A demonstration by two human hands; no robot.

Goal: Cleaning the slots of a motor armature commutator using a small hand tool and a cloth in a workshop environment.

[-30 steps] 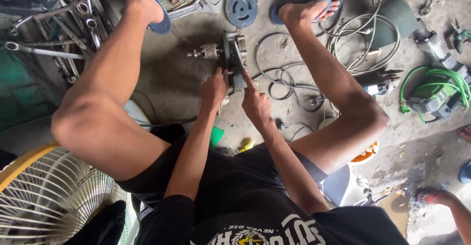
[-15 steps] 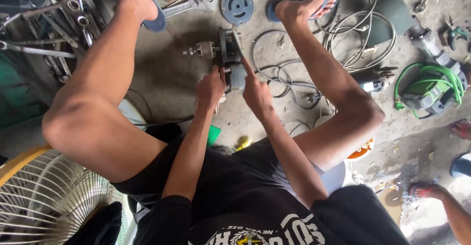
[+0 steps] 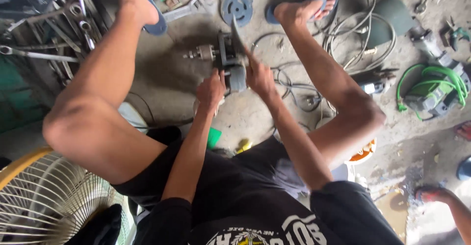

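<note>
Even soft daylight, faint shadows, slight motion blur (edges bent by wide lens)

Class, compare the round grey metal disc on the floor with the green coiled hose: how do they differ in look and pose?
The round grey metal disc is flat and rigid with cut-out holes; the green coiled hose is thin and bent into loops. The disc lies alone between the feet; the hose drapes over a grey machine. Both sit on the concrete floor, untouched by either hand.

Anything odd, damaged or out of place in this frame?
Nothing looks broken. The floor is cluttered: wrenches heaped at left, loose cables tangled at right. Both hands, left and right, grip a small metal motor part lying on bare concrete.
</note>
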